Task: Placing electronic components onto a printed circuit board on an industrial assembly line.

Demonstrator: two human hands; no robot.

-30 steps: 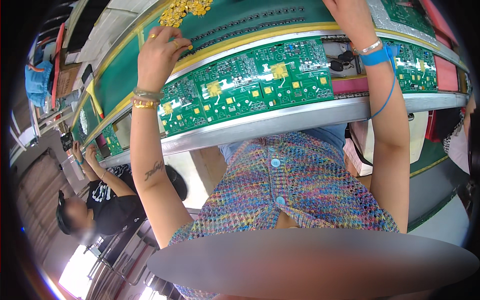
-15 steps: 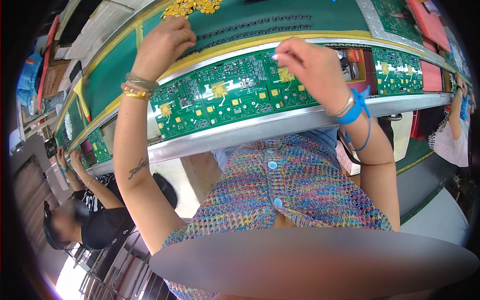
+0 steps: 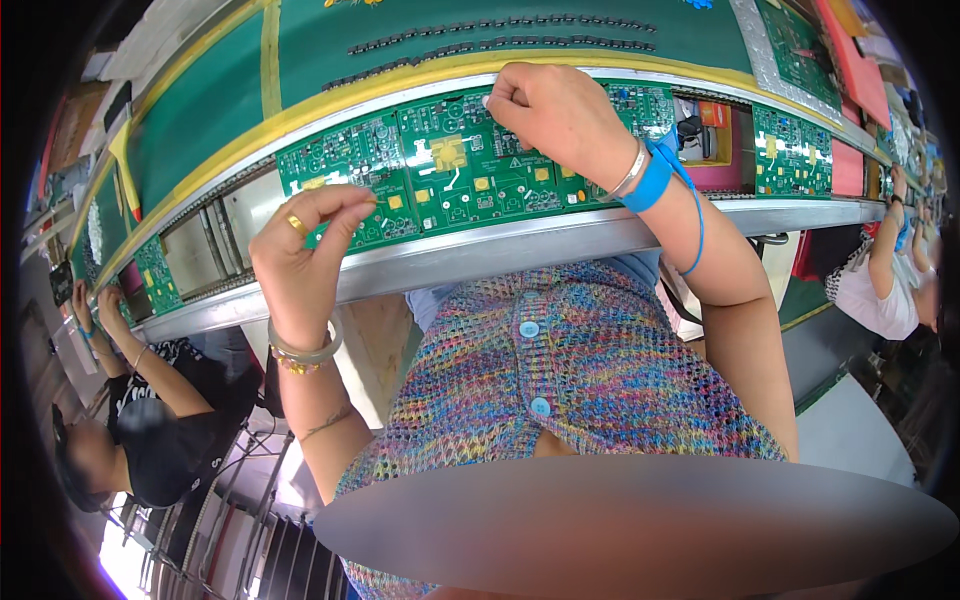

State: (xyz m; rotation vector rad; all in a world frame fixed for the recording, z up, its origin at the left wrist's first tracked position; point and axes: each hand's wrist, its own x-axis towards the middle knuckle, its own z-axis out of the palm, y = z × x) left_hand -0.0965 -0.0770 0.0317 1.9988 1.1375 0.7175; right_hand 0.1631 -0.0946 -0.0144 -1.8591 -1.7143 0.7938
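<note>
The left hand [image 3: 300,245] has dropped back from the far green mat to the near left part of the big green circuit board [image 3: 470,165], thumb and forefinger pinched together just over it; whatever sits in that pinch is too small to make out. Across we go: the right hand [image 3: 555,110] has swung in from the far right and now curls over the board's upper middle, fingertips pressed to its top edge, seemingly seating a part. So both hands are on the board together now: placing looks underway. The count: one large board on the rail in front, one smaller board [image 3: 790,150] to its right, two rows of dark parts [image 3: 500,30] on the bench [image 3: 200,110], one blue wrist strap [image 3: 655,175].
</note>
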